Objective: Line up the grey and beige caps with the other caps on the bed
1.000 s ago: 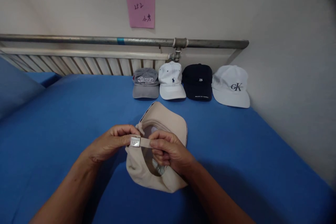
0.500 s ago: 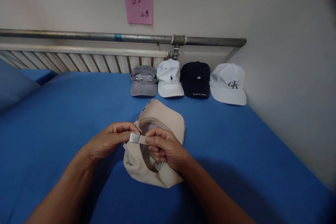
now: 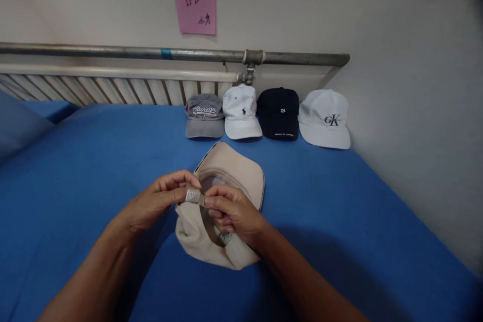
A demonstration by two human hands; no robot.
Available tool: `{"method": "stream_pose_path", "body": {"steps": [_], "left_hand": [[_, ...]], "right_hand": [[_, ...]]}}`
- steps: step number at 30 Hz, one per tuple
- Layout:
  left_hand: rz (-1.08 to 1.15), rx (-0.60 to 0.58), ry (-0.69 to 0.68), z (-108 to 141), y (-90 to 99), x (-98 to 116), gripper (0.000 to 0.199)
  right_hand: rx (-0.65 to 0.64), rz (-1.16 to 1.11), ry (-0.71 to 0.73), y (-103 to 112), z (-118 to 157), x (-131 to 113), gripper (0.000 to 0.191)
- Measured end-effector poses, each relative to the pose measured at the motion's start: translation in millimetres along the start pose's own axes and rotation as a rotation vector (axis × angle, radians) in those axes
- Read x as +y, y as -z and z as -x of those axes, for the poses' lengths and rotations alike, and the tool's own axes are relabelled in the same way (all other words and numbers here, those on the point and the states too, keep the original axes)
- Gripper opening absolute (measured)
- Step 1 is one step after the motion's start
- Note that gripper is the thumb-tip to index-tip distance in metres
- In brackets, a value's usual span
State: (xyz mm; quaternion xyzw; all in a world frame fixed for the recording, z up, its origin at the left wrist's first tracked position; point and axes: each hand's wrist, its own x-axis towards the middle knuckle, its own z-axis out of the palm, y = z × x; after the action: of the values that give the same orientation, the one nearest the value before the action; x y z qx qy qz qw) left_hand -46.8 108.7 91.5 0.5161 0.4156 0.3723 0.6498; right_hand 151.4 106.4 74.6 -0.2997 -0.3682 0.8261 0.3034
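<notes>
Four caps [image 3: 278, 110] stand in one row; one beige cap [image 3: 237, 170] is nearer. The left grip [image 3: 159, 198] pinches its one buckle [image 3: 192, 195]; the right grip [image 3: 237, 214] pinches its one strap [image 3: 202, 199].

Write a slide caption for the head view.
Left hand on the buckle, right hand pinching the strap of a beige cap, four more caps behind.

Buckle [image 3: 192, 195]: glossy metal. Beige cap [image 3: 199, 241]: matt cloth. Note [image 3: 194, 10]: paper.
</notes>
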Motion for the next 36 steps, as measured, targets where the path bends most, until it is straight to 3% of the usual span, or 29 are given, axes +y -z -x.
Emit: {"method": "stream_pose_path", "body": {"steps": [5, 12, 28, 32, 36], "left_hand": [[0.042, -0.018, -0.038, 0, -0.7, 0, 0.008], [0.082, -0.17, -0.072, 3, 5.9, 0, 0.022], [0.063, -0.067, -0.108, 2, -0.3, 0, 0.011], [0.052, -0.022, -0.114, 3, 2.0, -1, 0.013], [0.094, -0.012, -0.107, 3, 0.5, 0, 0.014]], "right_hand": [[-0.052, -0.047, 0.0, 1, 0, 1, 0.022], [-0.098, -0.036, -0.017, 2, -1, 1, 0.021], [-0.035, 0.037, 0.058, -15, 6, -7, 0.019], [0.046, 0.118, 0.148, -9, 7, -8, 0.01], [0.09, 0.154, 0.205, -5, 6, -9, 0.018]]}}
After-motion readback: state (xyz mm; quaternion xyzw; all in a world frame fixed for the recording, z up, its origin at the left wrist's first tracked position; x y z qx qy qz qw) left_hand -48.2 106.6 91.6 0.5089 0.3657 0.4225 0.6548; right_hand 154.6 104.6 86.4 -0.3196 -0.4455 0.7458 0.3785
